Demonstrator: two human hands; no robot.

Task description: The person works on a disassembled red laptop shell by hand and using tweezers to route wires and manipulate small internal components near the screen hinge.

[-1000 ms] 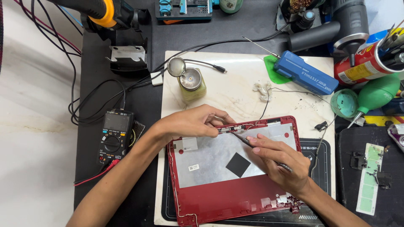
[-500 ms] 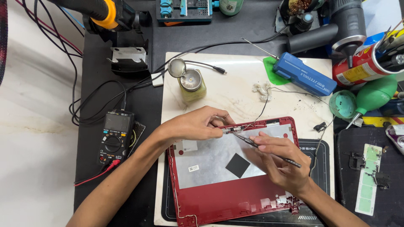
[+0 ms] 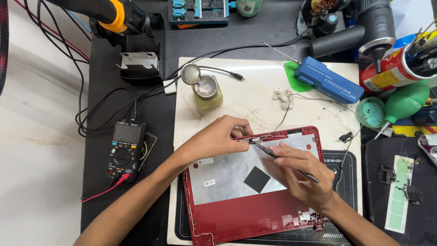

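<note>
A red laptop lid shell lies inside-up on the white work board, with a silver foil panel and a black square patch. My left hand presses on the shell's top edge, fingertips on a small part there. My right hand holds thin metal tweezers, whose tips touch that same spot on the top edge, right by my left fingertips. A thin wire runs from there up the board.
A multimeter with a red lead sits at the left. A glass bottle with open cap, blue tool case, green blower, spray can, black cables and a green circuit board surround the board.
The view has shifted slightly. Both hands stay at the shell's top edge; the tweezers' tips have edged left toward my left fingertips.
</note>
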